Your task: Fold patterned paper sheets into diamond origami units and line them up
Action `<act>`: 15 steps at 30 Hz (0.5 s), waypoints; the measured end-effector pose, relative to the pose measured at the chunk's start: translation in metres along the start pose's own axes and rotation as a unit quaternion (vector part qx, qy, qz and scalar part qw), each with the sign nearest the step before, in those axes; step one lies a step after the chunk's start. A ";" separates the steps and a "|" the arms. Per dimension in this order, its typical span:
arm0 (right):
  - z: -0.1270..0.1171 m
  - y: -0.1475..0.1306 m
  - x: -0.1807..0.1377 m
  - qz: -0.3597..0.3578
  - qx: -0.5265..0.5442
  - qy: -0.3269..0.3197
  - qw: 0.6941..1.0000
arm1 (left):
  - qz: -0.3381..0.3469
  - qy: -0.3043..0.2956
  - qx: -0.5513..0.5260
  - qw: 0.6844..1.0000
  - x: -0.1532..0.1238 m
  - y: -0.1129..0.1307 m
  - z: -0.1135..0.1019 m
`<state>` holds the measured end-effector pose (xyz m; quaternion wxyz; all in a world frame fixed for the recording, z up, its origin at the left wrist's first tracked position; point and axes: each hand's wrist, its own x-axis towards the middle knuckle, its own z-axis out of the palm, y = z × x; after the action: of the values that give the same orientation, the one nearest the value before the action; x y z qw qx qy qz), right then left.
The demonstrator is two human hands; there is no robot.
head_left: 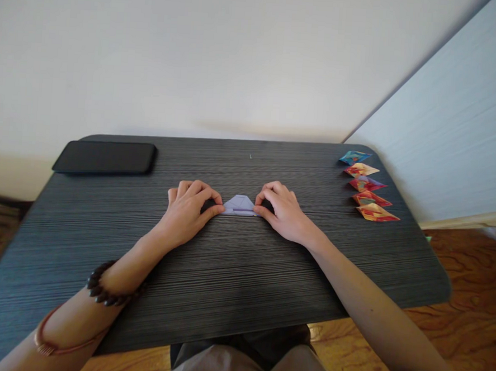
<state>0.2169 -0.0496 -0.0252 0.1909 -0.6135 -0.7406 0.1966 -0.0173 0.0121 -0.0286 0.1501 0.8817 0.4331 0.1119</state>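
Note:
A small pale lilac sheet of folded paper (240, 203) lies at the middle of the dark table, with a narrow folded band along its near edge and sloping sides that taper away from me. My left hand (191, 210) pinches its left corner between thumb and index finger. At the right corner, the thumb and fingertips of my right hand (282, 210) close on the paper in the same way. The other fingers of both hands are curled. Dark beads and a thin reddish bangle circle my left forearm.
Several colourful folded paper boats (366, 184) stand in a row near the right edge of the table (225, 285). A black phone (105, 158) lies at the far left. A pale wall (222, 55) rises behind the table, and a light panel (453, 119) stands at the right.

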 end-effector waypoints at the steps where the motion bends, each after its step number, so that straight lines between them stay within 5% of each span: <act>1: 0.000 0.000 0.000 0.002 -0.001 0.000 1.000 | 0.018 0.007 0.003 1.000 -0.001 0.001 0.000; 7: 0.001 -0.001 0.001 0.010 -0.002 -0.001 1.000 | 0.179 0.024 0.030 0.983 -0.004 0.002 0.002; 15: 0.001 0.000 0.001 0.008 0.000 -0.001 1.000 | 0.218 0.016 0.053 0.974 -0.003 -0.002 0.003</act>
<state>0.2163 -0.0483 -0.0258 0.1883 -0.6190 -0.7361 0.1987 -0.0196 0.0107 -0.0322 0.0684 0.9597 0.2379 0.1334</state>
